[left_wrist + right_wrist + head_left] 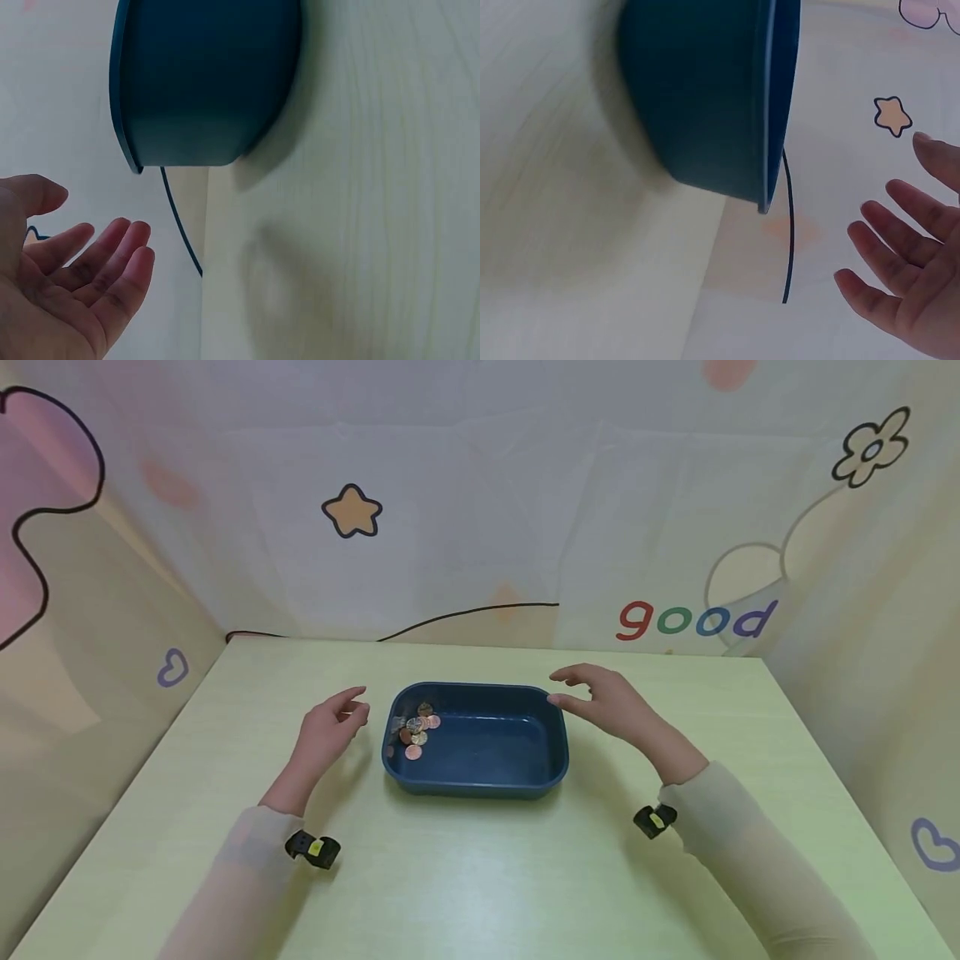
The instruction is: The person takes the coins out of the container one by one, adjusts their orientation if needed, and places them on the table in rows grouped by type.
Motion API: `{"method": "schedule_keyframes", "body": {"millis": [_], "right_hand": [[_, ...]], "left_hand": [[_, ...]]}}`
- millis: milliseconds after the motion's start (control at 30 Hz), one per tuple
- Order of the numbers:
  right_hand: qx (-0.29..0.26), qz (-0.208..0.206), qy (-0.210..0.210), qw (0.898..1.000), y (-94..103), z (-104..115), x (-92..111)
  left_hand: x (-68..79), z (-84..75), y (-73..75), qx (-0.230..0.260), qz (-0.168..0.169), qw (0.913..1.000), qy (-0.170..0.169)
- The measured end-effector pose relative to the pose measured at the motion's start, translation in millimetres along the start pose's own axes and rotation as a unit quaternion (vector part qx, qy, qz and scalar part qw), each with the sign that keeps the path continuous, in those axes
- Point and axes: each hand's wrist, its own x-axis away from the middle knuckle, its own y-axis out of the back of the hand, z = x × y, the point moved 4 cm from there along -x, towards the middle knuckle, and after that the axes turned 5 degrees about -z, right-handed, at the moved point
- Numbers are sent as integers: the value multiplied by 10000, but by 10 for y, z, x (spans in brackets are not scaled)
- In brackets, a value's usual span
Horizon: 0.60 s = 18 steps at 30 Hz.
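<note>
A dark blue rectangular plastic tub (487, 792) stands on the table in the head view. Several copper and silvery coins (413, 752) lie bunched at its left end; the rest of its floor shows bare. To the tub's left my left hand (327, 732) hovers, fingers loosely bent, apart from the wall. My right hand (611, 700) is raised by the far right corner, thumb near the rim. Both wrist views show the tub's outer side, with the left hand (82, 292) and the right hand (915, 262) relaxed and holding nothing.
The pale wood-grain table (480, 877) extends around the tub on all sides. A printed cloth (480, 527) hangs behind it and along both sides. Black camera bands (313, 849) sit at the wrists.
</note>
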Motion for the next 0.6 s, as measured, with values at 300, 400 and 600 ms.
{"method": "schedule_keyframes", "body": {"millis": [300, 400, 600], "right_hand": [[-188, 812, 300, 9961, -139, 214, -280], [-276, 1039, 473, 9931, -216, 277, -382], [-432, 1402, 601, 9873, -346, 416, -556]], "left_hand": [[-15, 4, -145, 423, 209, 9984, 303], [-24, 4, -195, 488, 242, 9979, 359], [-44, 6, -257, 567, 290, 9967, 512]]}}
